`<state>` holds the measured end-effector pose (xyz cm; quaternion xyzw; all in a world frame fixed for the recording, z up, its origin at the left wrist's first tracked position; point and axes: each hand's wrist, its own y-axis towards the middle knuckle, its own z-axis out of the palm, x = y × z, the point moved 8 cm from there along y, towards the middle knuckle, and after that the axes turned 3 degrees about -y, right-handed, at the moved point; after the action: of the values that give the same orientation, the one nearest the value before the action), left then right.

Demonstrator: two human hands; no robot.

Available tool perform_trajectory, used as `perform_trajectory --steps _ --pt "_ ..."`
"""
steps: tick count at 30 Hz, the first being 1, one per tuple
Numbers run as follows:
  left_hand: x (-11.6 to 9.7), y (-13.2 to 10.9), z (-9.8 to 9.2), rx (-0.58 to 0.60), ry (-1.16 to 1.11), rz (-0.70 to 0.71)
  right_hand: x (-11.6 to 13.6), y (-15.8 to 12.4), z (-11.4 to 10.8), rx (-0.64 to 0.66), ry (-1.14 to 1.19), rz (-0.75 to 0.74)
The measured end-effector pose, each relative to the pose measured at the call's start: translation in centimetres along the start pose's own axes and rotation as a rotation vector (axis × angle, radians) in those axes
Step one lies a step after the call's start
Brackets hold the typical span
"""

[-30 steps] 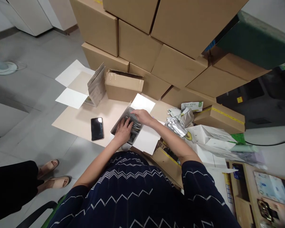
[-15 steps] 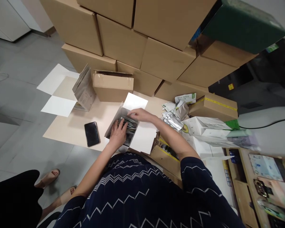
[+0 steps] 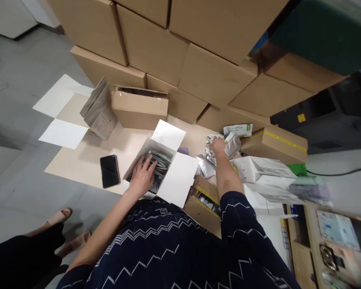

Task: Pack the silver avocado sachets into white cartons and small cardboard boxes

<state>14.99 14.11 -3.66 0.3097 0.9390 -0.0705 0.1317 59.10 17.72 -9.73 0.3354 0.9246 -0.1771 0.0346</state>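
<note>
In front of me stands a white box (image 3: 178, 176) with its flaps folded out. Several flat, dark-grey sachets (image 3: 161, 160) are packed upright inside it. My left hand (image 3: 142, 175) rests on these sachets with its fingers spread. Over to the right, my right hand (image 3: 218, 145) reaches onto a pile of silver and white pouches (image 3: 233, 145). Its fingertips are partly hidden among the pouches, so whether it grips one does not show. A white pouch with green lettering (image 3: 238, 130) lies just behind that hand.
A black phone (image 3: 110, 171) lies left of the white box. An open brown carton (image 3: 140, 107) and an open printed box (image 3: 100, 118) stand behind. Stacked cartons (image 3: 212, 76) wall off the back. Another person's sandalled foot (image 3: 59, 216) is on the floor at left.
My right hand has left the white box and moved right to the pouch pile. My left hand stays on the sachets. The view has shifted slightly.
</note>
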Motion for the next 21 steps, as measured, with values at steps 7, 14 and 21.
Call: perform_trajectory --steps 7,14,21 --pt "-0.1 -0.2 -0.3 0.024 -0.014 -0.026 0.3 2.6 3.3 0.019 -0.127 0.066" --pt "0.0 -0.3 -0.2 0.021 -0.014 -0.031 1.9 2.6 3.2 0.053 -0.129 -0.053" --pt "0.0 -0.3 -0.4 0.009 -0.01 -0.024 0.8 1.9 1.9 -0.002 -0.127 -0.057"
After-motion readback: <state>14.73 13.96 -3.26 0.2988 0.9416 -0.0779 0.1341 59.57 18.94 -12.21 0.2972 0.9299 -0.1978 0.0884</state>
